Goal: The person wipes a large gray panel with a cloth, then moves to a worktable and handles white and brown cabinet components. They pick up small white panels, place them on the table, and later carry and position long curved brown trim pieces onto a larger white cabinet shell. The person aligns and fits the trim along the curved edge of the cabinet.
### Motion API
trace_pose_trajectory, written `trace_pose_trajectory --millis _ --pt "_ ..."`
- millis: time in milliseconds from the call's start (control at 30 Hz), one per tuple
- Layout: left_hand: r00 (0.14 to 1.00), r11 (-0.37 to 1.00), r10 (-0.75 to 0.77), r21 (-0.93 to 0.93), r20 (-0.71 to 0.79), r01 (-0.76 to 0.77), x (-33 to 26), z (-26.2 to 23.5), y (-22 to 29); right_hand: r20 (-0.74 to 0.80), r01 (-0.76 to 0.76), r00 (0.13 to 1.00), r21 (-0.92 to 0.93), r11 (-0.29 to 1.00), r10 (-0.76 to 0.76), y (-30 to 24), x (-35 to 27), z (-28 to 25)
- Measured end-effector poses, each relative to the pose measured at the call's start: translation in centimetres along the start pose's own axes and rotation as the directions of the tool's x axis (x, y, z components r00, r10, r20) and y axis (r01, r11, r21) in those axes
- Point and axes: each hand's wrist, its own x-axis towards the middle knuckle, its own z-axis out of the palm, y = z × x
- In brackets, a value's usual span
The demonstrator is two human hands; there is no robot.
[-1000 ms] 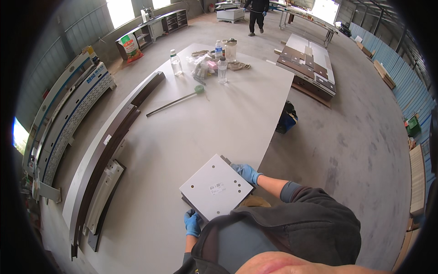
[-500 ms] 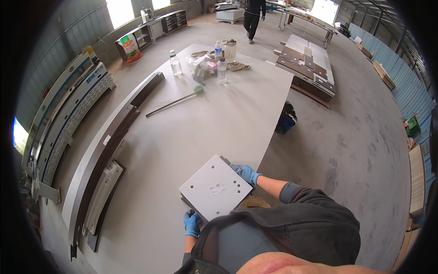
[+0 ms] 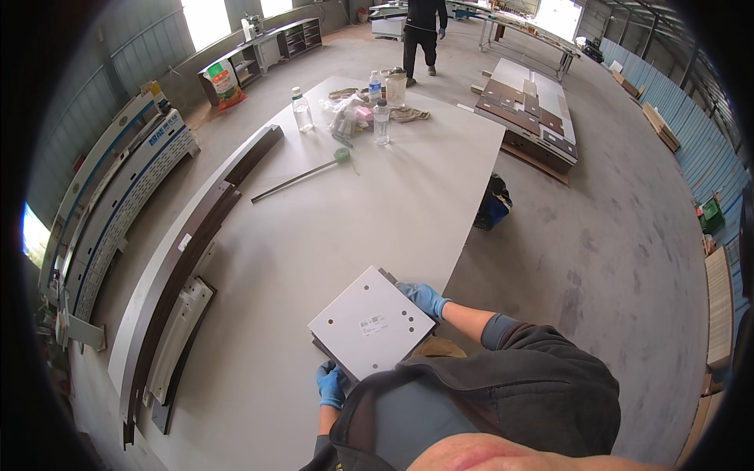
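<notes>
Close against my body is a stack of square panels, topped by a white panel (image 3: 357, 341) with several drilled holes and a paper label. Darker panel edges show beneath it. My left hand (image 3: 331, 384), in a blue glove, grips the stack's near left edge, its fingertips partly hidden. On the far right edge my right hand (image 3: 424, 299), also gloved in blue, has its fingers closed around the side. The stack lies at the near right side of a large pale table (image 3: 314, 235).
Long dark and white boards (image 3: 188, 235) line the table's left side. A thin rod with a green end (image 3: 341, 155) lies mid-table; bottles (image 3: 301, 110) and plastic bags (image 3: 345, 119) stand farther back. Beyond the table walks a person (image 3: 424, 35). A panel pile (image 3: 526, 118) sits right.
The person in the background has walked nearer and a little to the left, now just behind the table's far end. Both my hands and the panels stay where they were.
</notes>
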Motion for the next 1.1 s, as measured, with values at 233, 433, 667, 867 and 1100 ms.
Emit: trace_pose_trajectory --millis 233,433,667,867,1100 --pt "1.000 1.000 0.006 -0.016 -0.018 -0.007 -0.1 0.1 0.3 -0.003 -0.055 0.998 0.064 0.996 0.055 1.6 0.5 0.9" --pt "1.000 1.000 0.008 -0.002 -0.021 -0.008 -0.3 0.4 0.5 -0.266 0.090 0.964 0.234 0.968 -0.025 2.9 1.0 2.3" --pt "0.999 0.999 -0.025 0.019 -0.034 0.026 -0.3 0.5 0.6 -0.056 0.020 0.998 -0.051 0.998 -0.023 3.2 1.3 1.4" --pt "1.000 1.000 -0.020 0.001 -0.021 0.020 -0.3 0.4 0.5 -0.070 0.128 0.987 -0.172 0.977 -0.142 1.4 0.5 0.6" --pt "1.000 1.000 -0.004 0.012 -0.026 0.004 -0.5 0.6 0.5 -0.032 0.080 0.995 -0.277 0.958 -0.093 1.0 0.6 0.2"
